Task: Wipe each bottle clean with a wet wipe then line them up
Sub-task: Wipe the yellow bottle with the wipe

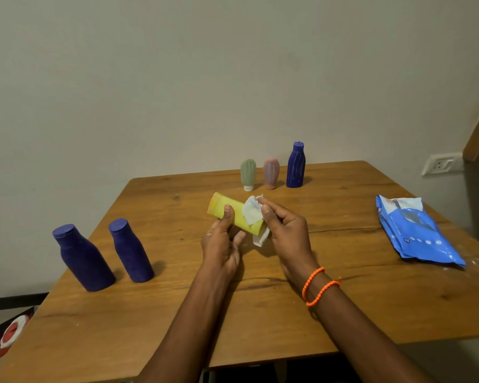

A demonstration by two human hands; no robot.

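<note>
The table (260, 313) is made of brown wood with a smooth, matt finish. The 2 near purple bottles (83, 258) look matt and rough. The blue wipes pack (418, 233) is glossy plastic.

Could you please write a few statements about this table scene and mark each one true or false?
1. The left hand holds the yellow bottle off the table. True.
2. The right hand presses a wet wipe against the yellow bottle. True.
3. Three dark blue bottles stand together at the left of the wooden table. False: only two stand there; a third dark blue bottle stands at the far edge.
4. The blue wipes pack lies at the left. False: it lies at the right.
5. A green bottle and a pink bottle stand side by side at the far edge. True.
</note>
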